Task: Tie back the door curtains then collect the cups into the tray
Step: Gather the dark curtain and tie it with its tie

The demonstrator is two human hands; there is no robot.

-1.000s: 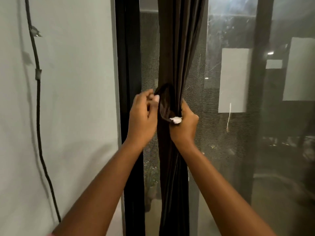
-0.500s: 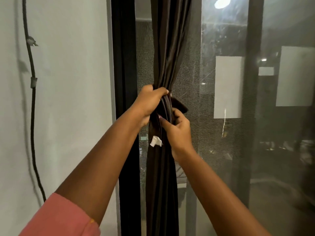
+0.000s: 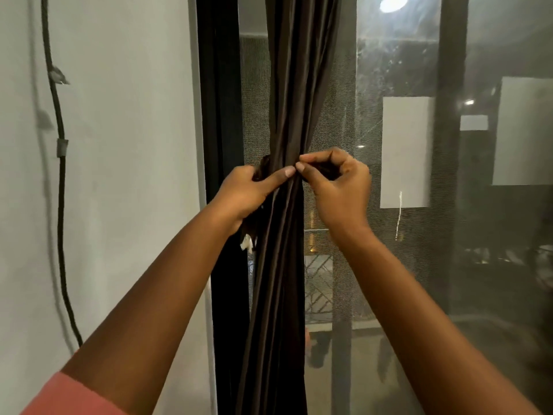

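The left hand (image 3: 248,193) grips one end of the dark fabric tie-back (image 3: 263,170), thumb pressed across the gathered dark brown pleated curtain (image 3: 287,265) between both hands; the right hand (image 3: 338,187) pinches the other end. Best draw both ends snug and level before knotting, so the folds stay bunched.

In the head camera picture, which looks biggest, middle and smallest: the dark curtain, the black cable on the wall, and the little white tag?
1. dark curtain
2. black cable
3. white tag

Bare forearms, bare hands; salmon-pink sleeve (image 3: 71,396) at left upper arm; right arm sleeveless in view.
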